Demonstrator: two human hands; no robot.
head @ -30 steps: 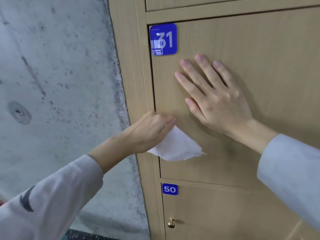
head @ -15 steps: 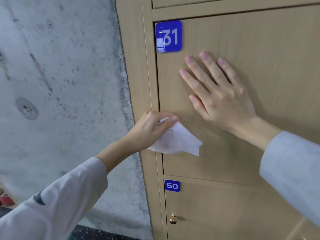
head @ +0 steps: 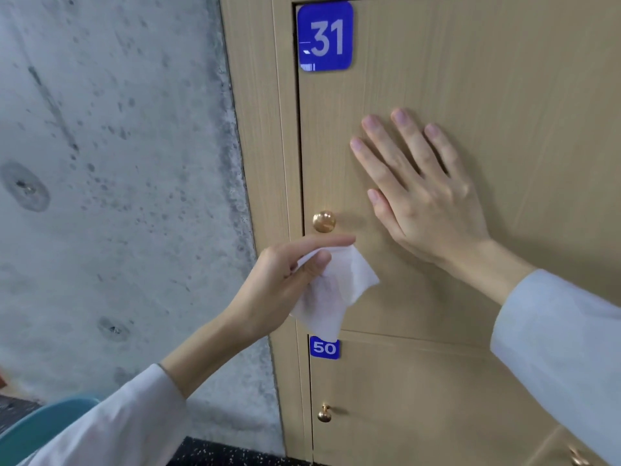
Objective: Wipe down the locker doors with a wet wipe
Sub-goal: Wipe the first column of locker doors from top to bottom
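Wet wipe (head: 331,290) hangs from your left hand (head: 285,284), pinched between thumb and forefinger just below the brass knob (head: 324,222) of the door marked 31 (head: 325,37). Most of the sheet droops loose, its lower corner dangling over the seam above the door marked 50 (head: 324,348). Whether any of it touches the wood cannot be told from here.

To wipe well, spread the sheet under flat fingers rather than holding it by a corner; a pinched wipe drags only an edge across the panel. Then press it against the upper locker door (head: 487,79) and work in overlapping passes, going round the knob and along the left edge by the frame (head: 262,129), where grime probably collects.

Your left forefinger is stretched out toward the door, the other fingers curled round the top of the wipe. Your right hand (head: 423,193) lies flat on the panel, fingers straight and spread, gripping nothing; it seems to steady the door against your push. Keep it there, but shift it as you go so the patch beneath gets wiped too.

Left of the frame stands a rough concrete wall (head: 117,196). The lower locker door (head: 420,398) has its own small knob (head: 324,413) and looks yet to be done.
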